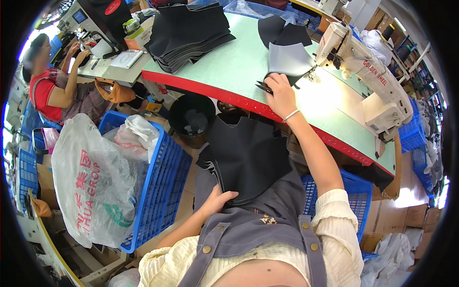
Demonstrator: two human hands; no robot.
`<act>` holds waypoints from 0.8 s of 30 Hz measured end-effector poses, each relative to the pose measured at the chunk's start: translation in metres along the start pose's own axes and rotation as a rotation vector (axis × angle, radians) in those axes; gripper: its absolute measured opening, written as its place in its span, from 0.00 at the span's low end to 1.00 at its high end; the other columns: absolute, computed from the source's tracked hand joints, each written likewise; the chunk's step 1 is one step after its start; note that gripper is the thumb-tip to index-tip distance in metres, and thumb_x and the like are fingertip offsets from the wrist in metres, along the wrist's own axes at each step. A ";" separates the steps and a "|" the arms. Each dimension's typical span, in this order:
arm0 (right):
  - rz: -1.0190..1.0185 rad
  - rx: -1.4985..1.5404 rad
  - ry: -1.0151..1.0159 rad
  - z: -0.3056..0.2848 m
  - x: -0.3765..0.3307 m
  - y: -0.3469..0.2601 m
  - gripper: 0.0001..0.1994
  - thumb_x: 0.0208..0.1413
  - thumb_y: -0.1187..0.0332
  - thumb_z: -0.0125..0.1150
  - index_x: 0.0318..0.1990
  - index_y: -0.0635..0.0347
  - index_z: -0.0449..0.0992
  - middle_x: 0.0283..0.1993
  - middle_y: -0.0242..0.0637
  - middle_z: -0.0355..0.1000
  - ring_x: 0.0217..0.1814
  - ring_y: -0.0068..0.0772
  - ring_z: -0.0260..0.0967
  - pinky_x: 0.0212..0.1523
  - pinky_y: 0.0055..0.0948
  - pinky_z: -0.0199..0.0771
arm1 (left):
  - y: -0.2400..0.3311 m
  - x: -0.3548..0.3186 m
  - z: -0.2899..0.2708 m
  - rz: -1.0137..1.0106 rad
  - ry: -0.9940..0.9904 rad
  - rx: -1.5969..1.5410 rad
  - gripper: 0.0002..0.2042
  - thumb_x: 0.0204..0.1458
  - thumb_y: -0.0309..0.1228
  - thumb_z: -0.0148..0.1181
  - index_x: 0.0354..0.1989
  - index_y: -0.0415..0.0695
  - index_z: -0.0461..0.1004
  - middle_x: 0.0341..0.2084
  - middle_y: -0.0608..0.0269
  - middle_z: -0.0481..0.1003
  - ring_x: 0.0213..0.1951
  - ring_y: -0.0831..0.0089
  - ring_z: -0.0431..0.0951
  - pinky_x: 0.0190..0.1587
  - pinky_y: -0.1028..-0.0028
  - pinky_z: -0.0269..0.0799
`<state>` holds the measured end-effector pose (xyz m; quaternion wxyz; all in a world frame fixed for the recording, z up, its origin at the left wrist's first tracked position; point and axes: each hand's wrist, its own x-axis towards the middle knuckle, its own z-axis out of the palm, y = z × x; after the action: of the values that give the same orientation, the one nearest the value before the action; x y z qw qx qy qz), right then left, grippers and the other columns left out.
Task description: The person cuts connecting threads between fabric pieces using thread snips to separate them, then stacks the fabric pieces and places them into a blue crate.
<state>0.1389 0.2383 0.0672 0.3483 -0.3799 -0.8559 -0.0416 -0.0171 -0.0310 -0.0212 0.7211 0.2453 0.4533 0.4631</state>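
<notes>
My left hand (217, 198) grips the edge of a stack of black cut fabric pieces (246, 155) lying on my lap. My right hand (279, 93) reaches out to the green sewing table (229, 67) and closes on small black scissors (263, 87) beside a grey fabric piece (289, 61). That grey piece lies under the needle of the white sewing machine (363, 62). More black pieces (282, 31) lie behind it.
A tall pile of black fabric (189, 33) sits at the table's far left. A blue basket (160, 177) with a large plastic bag (93, 182) stands on my left, a black bin (191, 117) under the table. A person in red (57, 91) sits at another desk.
</notes>
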 end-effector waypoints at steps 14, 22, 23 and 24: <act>-0.329 0.693 -0.631 -0.051 -0.132 -0.111 0.07 0.43 0.72 0.56 0.32 0.59 0.73 0.37 0.31 0.71 0.36 0.33 0.70 0.35 0.28 0.70 | -0.008 0.008 -0.011 0.149 -0.143 0.181 0.32 0.52 0.47 0.57 0.56 0.34 0.58 0.48 0.58 0.66 0.50 0.73 0.65 0.54 0.73 0.60; -0.241 0.797 -0.755 -0.035 -0.080 -0.091 0.06 0.48 0.67 0.56 0.34 0.56 0.74 0.35 0.34 0.73 0.36 0.34 0.72 0.34 0.31 0.70 | -0.006 0.007 -0.001 0.099 -0.023 -0.019 0.19 0.51 0.31 0.56 0.49 0.35 0.65 0.43 0.63 0.70 0.45 0.76 0.68 0.49 0.76 0.63; -0.282 0.765 -0.641 -0.028 -0.070 -0.098 0.06 0.49 0.67 0.56 0.33 0.57 0.72 0.34 0.34 0.72 0.36 0.35 0.70 0.34 0.33 0.70 | -0.002 0.006 0.001 0.106 -0.024 0.048 0.19 0.50 0.29 0.57 0.49 0.35 0.65 0.43 0.63 0.70 0.45 0.76 0.68 0.49 0.76 0.63; -0.336 0.745 -0.575 -0.016 -0.067 -0.106 0.06 0.49 0.66 0.55 0.33 0.56 0.71 0.33 0.33 0.71 0.36 0.35 0.69 0.34 0.33 0.70 | -0.001 0.006 0.005 0.074 0.021 0.086 0.21 0.47 0.28 0.58 0.49 0.33 0.65 0.43 0.61 0.70 0.45 0.75 0.68 0.49 0.75 0.63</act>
<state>0.1076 0.1162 0.0575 0.1989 -0.0826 -0.9234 0.3178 -0.0110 -0.0257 -0.0216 0.6874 0.2880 0.4708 0.4721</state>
